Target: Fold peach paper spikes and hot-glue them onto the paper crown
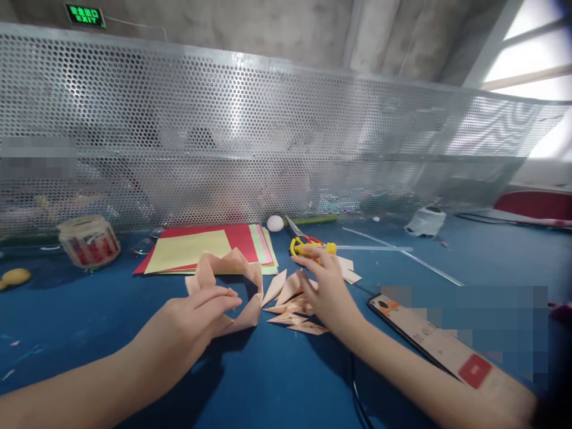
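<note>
My left hand (192,316) is closed around the near side of a ring of folded peach paper (254,298), raised over the blue table. The ring's open middle shows the table through it. My right hand (328,286) is just above a small pile of pointed, folded peach paper pieces (290,307), right of the ring. Its thumb and fingers are apart, and no piece shows between them. Behind those fingers lie scissors (295,227) and a yellow object (330,248), partly covered by the hand. A pale paper scrap (351,275) sits beside the right hand.
Coloured paper sheets (192,247) lie behind the ring, near a white ball (275,223). A jar (89,241) stands at left. Right are thin clear strips (433,268), a crumpled white wrapper (425,221) and a phone (420,333) under my forearm. A perforated metal screen (277,131) closes the back.
</note>
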`<state>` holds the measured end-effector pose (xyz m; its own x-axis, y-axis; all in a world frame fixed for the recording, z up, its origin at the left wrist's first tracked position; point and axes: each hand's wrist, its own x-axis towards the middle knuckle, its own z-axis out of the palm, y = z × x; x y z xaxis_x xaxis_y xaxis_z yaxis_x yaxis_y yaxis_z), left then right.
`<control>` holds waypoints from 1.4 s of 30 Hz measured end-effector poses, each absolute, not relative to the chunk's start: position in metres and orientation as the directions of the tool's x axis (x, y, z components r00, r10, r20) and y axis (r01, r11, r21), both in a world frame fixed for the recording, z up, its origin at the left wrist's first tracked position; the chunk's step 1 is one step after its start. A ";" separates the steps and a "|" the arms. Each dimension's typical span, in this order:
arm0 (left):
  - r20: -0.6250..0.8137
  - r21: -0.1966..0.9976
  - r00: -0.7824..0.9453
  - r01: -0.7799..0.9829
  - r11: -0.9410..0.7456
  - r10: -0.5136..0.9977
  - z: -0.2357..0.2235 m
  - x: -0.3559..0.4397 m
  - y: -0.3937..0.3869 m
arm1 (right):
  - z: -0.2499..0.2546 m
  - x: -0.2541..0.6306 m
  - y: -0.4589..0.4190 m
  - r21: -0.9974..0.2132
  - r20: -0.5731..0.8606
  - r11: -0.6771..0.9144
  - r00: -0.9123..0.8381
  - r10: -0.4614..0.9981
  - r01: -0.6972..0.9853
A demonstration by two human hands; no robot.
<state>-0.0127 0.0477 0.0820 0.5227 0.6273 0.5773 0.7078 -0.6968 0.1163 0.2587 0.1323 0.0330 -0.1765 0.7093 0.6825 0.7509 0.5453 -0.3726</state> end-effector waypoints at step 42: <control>0.434 0.259 0.517 0.712 -0.652 0.738 0.081 -0.008 0.046 | 0.040 0.187 0.079 -0.565 0.520 0.672 -0.427 0.740 0.478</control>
<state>-0.0084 0.0458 0.0807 0.5173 0.7377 0.4338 0.7123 -0.6521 0.2594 0.1872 0.0793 0.0399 -0.4266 0.7401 0.5199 0.4777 0.6725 -0.5654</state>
